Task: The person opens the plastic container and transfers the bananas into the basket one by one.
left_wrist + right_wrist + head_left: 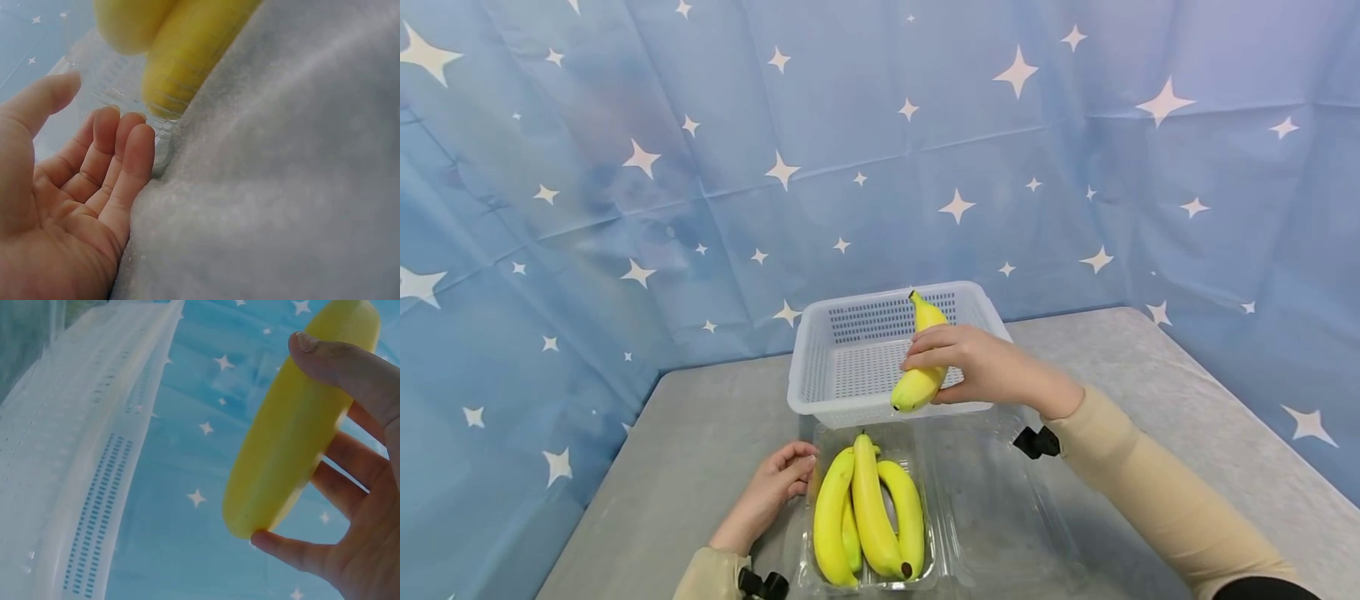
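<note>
Head view: one banana (916,390) pinched in the right hand (981,362), arm (1150,475) stretched ahead; one white basket (857,375) behind or beneath that hand; at least four bananas (874,517) in one clear container (910,446) just right of the left hand (771,483), fingers (137,153) loosely bent, contact uncertain.

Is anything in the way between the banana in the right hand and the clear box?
Nothing visible. The right hand holds the banana, seemingly above the basket's near rim; the lid lies open to the side, and the left hand is beside the box, not over it.
</note>
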Tool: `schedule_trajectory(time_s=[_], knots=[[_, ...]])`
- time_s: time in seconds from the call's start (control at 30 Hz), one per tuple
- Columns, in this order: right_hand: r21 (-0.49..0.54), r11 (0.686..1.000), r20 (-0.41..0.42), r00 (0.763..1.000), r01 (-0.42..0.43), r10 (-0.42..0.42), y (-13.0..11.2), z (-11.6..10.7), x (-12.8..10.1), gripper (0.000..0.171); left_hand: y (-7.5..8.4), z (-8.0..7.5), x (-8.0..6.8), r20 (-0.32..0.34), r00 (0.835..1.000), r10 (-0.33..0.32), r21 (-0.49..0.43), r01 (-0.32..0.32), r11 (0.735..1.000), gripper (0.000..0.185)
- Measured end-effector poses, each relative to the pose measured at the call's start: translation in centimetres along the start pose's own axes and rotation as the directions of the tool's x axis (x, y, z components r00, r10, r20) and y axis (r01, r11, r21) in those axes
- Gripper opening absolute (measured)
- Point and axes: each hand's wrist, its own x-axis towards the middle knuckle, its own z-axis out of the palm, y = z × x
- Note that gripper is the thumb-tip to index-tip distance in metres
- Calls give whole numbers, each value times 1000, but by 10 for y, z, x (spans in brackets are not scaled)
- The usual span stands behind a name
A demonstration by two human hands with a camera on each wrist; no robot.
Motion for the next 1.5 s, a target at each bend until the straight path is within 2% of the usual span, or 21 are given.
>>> schedule_trajectory(time_s=[0.2, 0.43, 0.67, 1.03, 1.5], knots=[[7, 997, 23, 997, -75, 75, 9, 2, -2, 53, 0, -1, 0, 20, 1000, 11, 21, -12, 1000, 33], [40, 989, 59, 989, -141, 138, 17, 6, 0, 52, -3, -2, 0, 30, 999, 26, 5, -26, 1000, 29], [25, 983, 84, 980, -182, 179, 29, 10, 4, 52, -1, -1, -2, 23, 1000, 20, -7, -20, 1000, 28], [23, 952, 144, 943, -306, 300, 42, 12, 3, 52, 2, 1, -2, 31, 999, 18, -4, -18, 1000, 27], [29, 929, 152, 920, -369, 361, 59, 23, -6, 53, 2, 1, -3, 37, 999, 22, -10, -22, 1000, 28]])
